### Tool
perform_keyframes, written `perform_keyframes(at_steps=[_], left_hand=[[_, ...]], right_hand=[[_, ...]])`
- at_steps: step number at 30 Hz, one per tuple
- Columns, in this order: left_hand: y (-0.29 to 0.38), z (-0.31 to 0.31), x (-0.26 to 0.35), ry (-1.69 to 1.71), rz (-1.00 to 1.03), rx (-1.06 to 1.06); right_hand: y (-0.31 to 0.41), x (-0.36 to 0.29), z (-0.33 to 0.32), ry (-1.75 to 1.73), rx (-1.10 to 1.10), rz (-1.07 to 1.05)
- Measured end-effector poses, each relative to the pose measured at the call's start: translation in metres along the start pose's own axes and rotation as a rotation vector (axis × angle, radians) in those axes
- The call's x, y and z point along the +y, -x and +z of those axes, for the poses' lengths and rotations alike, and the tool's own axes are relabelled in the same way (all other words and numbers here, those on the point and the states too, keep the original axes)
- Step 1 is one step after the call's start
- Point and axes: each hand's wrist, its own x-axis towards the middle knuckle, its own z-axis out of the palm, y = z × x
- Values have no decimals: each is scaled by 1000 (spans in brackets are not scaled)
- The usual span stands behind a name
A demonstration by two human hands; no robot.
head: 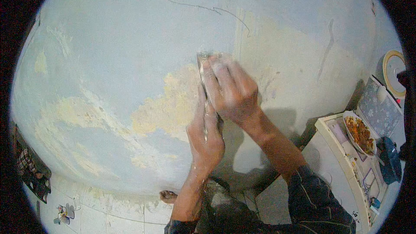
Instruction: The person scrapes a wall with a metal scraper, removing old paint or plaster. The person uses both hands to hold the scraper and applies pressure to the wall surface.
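Note:
Both of my hands are raised against a wall (143, 55) with worn paint, pale blue over cream patches. My right hand (230, 87) presses with its fingers over a thin flat scraper-like blade (200, 66), whose dark edge shows at its left. Below it and to the left, my left hand (206, 130) points upward, its fingers against the lower part of the same tool. Wet or pasty pale matter coats the fingers of both hands. The fingers hide most of the tool, so its exact kind is not plain.
A cream-edged table (341, 149) at the right holds an oval dish of food (360, 133) and a dark blue cloth-like thing (390, 161). A round plate-like thing (393, 71) is behind it. Small items (65, 213) lie on the tiled floor (126, 216); at the far left, part of a person (32, 172) shows.

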Motion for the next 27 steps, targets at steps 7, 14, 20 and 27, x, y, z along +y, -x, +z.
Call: perform_keyframes(at_steps=[7, 14, 20, 27], left_hand=[[2, 0, 10, 27, -239, 17], [-11, -4, 4, 34, -12, 11], [-3, -3, 0, -47, -39, 33], [-3, -4, 5, 59, -192, 20]], right_hand=[[-3, -3, -2, 45, 41, -66], [-17, 0, 3, 25, 62, -29], [-2, -3, 2, 10, -36, -40], [-12, -6, 0, 26, 178, -98]])
